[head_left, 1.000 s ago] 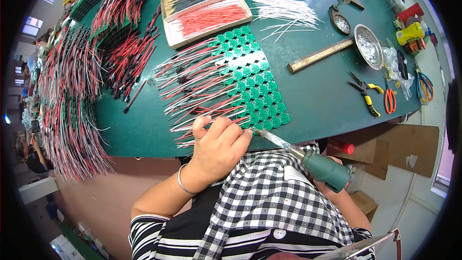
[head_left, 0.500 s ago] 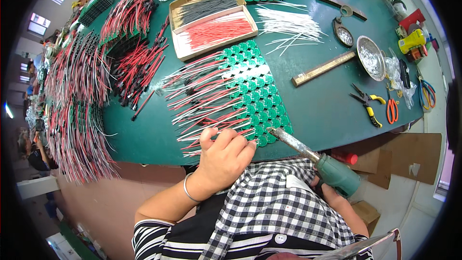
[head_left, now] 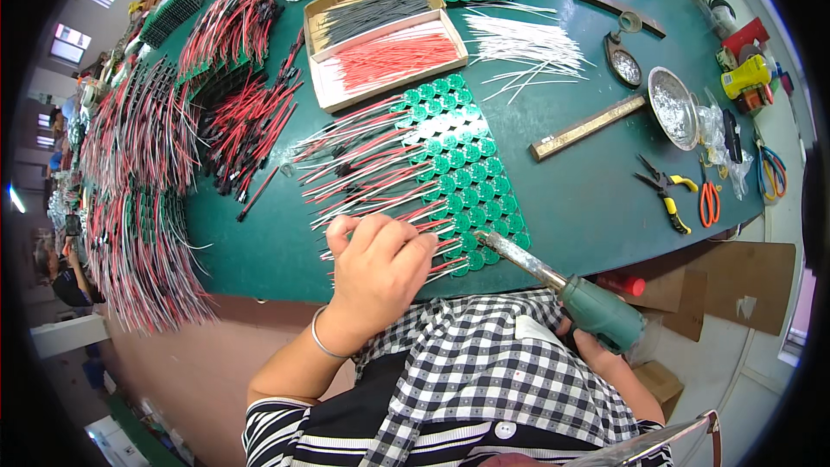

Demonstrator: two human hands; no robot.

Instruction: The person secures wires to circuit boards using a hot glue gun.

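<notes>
A panel of round green circuit boards (head_left: 481, 175) lies on the table before me, with red and white wires (head_left: 372, 160) fanning out from its left side. Over the near wires is my left hand (head_left: 376, 264), its fingers curled closed; the fingertips are turned away, and what they pinch is hidden. My right hand (head_left: 596, 353), partly hidden, grips the green handle of a soldering iron (head_left: 596, 310). The iron's tip rests at or just above the near boards, right of my left hand; I cannot tell whether it touches.
Wired boards (head_left: 138, 207) are piled at the left beside loose red and black cables (head_left: 246, 134). Behind the panel stand a box of black and red wires (head_left: 445, 65) and loose white wires (head_left: 529, 45). Rightward are a metal bar (head_left: 584, 128), a metal bowl (head_left: 673, 108), pliers (head_left: 666, 193) and scissors (head_left: 709, 203).
My left hand has moved slightly left, away from the boards' edge, still curled. The iron's tip has shifted a little left and down across the near boards.
</notes>
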